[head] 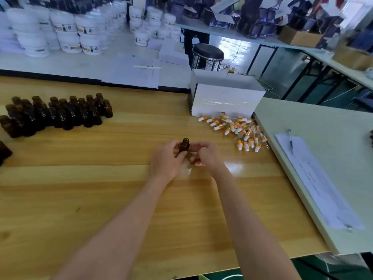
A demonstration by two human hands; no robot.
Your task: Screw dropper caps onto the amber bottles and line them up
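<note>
Bottle (184,145) at centre of table (101,188), upright, uncapped, left hand (167,158) clamped round it. Right hand (207,156) just beside at 3 o'clock, fingers curled; cannot tell if it holds a cap.

Risk: cap started crooked would cross-thread; slack grip could tip bottle.

Caps (240,130) piled at 2 o'clock, box (226,98) behind. Bare bottles (58,114) at 10 o'clock. Nothing blocks either reach.

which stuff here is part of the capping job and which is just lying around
In the job: held bottle, cluster of uncapped bottles, pile of dropper caps.
Just lying about: pen, paper sheets, stool, white tubs.
</note>
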